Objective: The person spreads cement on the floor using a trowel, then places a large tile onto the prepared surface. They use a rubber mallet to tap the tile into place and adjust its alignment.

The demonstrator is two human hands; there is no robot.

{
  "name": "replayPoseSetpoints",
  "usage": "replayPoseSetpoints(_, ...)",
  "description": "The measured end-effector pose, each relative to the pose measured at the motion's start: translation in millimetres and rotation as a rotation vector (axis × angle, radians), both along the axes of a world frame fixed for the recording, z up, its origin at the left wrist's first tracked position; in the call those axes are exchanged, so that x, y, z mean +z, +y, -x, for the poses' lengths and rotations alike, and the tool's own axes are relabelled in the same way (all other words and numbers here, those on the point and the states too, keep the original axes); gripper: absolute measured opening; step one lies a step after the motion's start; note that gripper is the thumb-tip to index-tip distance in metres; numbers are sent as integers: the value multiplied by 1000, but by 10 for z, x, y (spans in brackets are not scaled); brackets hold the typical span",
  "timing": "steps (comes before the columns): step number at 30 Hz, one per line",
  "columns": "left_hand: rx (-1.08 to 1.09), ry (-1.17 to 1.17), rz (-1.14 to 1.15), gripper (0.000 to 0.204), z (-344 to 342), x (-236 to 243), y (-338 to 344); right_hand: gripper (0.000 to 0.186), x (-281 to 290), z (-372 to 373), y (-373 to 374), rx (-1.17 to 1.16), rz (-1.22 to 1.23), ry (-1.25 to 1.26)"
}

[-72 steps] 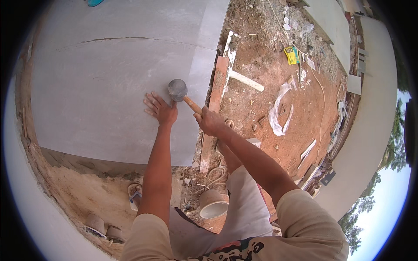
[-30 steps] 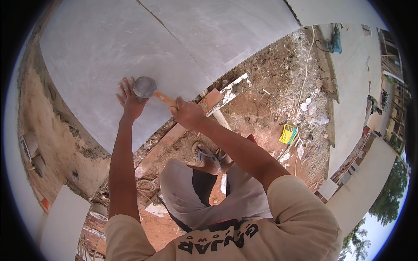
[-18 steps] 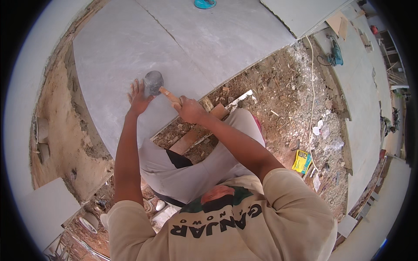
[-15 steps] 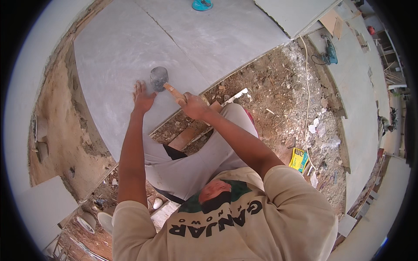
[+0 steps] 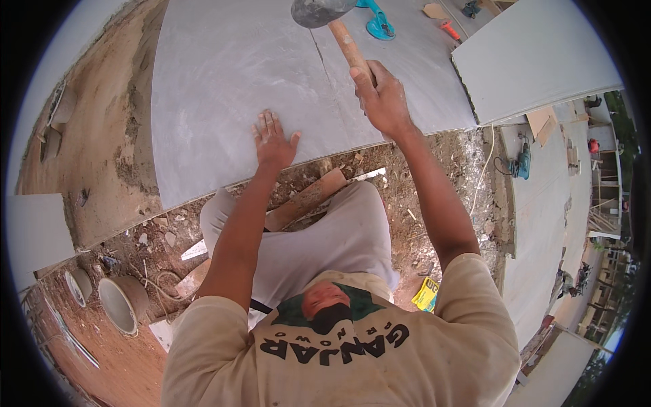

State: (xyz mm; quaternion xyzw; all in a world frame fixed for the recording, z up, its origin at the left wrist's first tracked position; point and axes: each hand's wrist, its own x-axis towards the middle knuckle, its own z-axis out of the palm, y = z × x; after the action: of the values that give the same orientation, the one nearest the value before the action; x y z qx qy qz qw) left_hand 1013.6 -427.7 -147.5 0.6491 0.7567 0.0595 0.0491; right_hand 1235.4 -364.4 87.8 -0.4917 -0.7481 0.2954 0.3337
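My right hand (image 5: 384, 100) is wrapped round the wooden handle of a rubber mallet (image 5: 324, 9). The dark, dusty mallet head is raised at the top of the view, above the large grey floor tiles (image 5: 217, 81). My left hand (image 5: 274, 144) lies flat on the near tile with its fingers spread, close to the tile's front edge. A thin seam (image 5: 317, 53) runs between two tiles, to the right of that hand. On the tile beyond the mallet stands a blue suction-cup lifter (image 5: 381, 27), partly cut off by the top edge.
Rubble and dirt lie along the tiles' near edge, with a wooden board (image 5: 308, 198) by my legs. A bucket (image 5: 124, 304) stands at lower left. To the right are a yellow packet (image 5: 425, 294), a teal power tool (image 5: 521, 163) with a cord, and a raised white slab (image 5: 536, 54).
The mallet has gone up and away from the tile beside my left hand, lifted by my right hand. My left hand stays flat on the tile. The whole view has shifted.
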Motion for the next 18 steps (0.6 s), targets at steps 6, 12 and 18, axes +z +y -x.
replayPoseSetpoints(6,5,41,-34,85,-4,-32,15,43,-647,352,244,-25,-207,44)
replayPoseSetpoints(12,15,102,-55,83,-39,60,-24,51,-700,351,571,-10,-39,-238)
replayPoseSetpoints(18,7,133,-92,83,-32,-12,-2,40,-505,304,736,-63,-311,214)
